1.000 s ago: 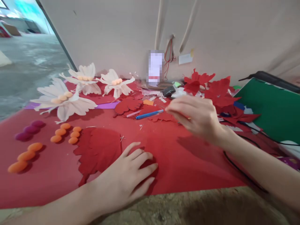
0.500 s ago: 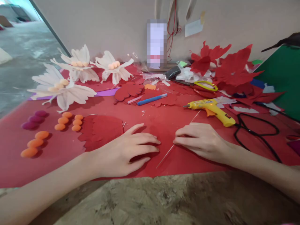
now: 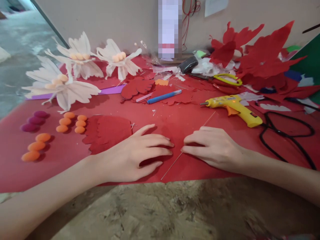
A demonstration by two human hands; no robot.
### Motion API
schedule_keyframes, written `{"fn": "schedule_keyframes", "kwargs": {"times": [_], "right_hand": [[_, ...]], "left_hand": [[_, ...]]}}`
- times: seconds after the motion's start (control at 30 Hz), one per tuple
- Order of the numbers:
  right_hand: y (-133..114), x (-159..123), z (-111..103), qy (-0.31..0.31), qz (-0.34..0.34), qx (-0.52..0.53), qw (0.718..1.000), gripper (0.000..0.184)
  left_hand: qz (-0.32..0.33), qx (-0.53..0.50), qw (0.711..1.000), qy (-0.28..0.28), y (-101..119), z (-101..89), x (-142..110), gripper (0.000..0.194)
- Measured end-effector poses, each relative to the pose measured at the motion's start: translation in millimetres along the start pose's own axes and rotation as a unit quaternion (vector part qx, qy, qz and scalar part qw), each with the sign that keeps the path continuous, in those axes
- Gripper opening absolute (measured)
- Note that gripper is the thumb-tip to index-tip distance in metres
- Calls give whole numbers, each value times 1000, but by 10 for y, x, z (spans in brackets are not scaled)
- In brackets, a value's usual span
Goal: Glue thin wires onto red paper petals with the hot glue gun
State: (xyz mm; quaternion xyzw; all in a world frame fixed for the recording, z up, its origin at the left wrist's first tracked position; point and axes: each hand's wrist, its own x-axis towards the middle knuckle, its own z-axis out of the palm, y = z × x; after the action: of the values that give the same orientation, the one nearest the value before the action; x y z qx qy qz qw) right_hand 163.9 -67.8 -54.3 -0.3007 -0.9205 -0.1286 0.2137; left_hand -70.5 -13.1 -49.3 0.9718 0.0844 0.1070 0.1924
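Observation:
My right hand (image 3: 212, 146) is closed, with the fingertips pinching a thin, straight wire (image 3: 171, 166). The wire slants from near the table's front edge up toward the glue gun, its middle partly covered by my fingers. My left hand (image 3: 142, 155) rests palm down with its fingers apart, just left of the wire and holding nothing visible. Beside its wrist lies a stack of red scalloped petals (image 3: 107, 131), partly hidden by the hand. A few short pale wire bits (image 3: 133, 125) touch the stack's right edge. Red material lies under both hands; its outline is hard to make out.
Behind my right hand lies a yellow glue gun (image 3: 235, 106) with a black cord (image 3: 287, 136). Orange balls (image 3: 36, 146) and purple balls (image 3: 33, 123) sit at left, below white flowers (image 3: 62, 86). Farther back are a blue pen (image 3: 163, 96), yellow-handled scissors (image 3: 227, 79) and red flowers (image 3: 270, 60).
My right hand has shifted slightly left with the wire, closer to my left hand. My left hand keeps its spread pose. The whole view has tipped a little downward.

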Motion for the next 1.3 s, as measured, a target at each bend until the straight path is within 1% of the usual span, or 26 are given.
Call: {"fn": "schedule_keyframes", "kwargs": {"times": [0.1, 0.2, 0.33, 0.43, 0.53, 0.67, 0.73, 0.87, 1.0, 1.17, 1.3], "right_hand": [[-1, -4, 7, -1, -5, -2, 1000, 43], [-6, -9, 14, 0, -6, -2, 1000, 43], [-6, -16, 16, -2, -6, -5, 1000, 44], [21, -29, 14, -6, -12, 3, 1000, 41], [76, -53, 13, -29, -6, 3, 1000, 40], [157, -89, 0, -64, 18, 1, 998, 36], [187, -102, -11, -67, 29, 22, 997, 33], [227, -110, -20, -87, 73, 102, 988, 25], [244, -106, -15, -109, 95, 143, 979, 23], [219, -99, -5, -135, 93, 126, 978, 29], [192, -98, 22, -132, 74, 83, 985, 33]], "left_hand": [[2, 4, 1000, 6, 9, 13, 4, 21], [17, 19, 1000, 4, 21, 13, 15, 25], [45, 64, 997, -11, 30, -9, 36, 26], [51, 92, 994, -15, 31, -14, 44, 27], [63, 113, 992, -11, 24, -2, 42, 30], [73, 123, 990, -3, 11, 20, 37, 32], [71, 120, 990, 0, 7, 28, 34, 31], [69, 108, 992, -4, 3, 32, 31, 29], [66, 113, 991, -12, -6, 33, 26, 29], [65, 116, 991, -12, -19, 47, 12, 30], [67, 111, 991, -10, -10, 49, 20, 29]]}}
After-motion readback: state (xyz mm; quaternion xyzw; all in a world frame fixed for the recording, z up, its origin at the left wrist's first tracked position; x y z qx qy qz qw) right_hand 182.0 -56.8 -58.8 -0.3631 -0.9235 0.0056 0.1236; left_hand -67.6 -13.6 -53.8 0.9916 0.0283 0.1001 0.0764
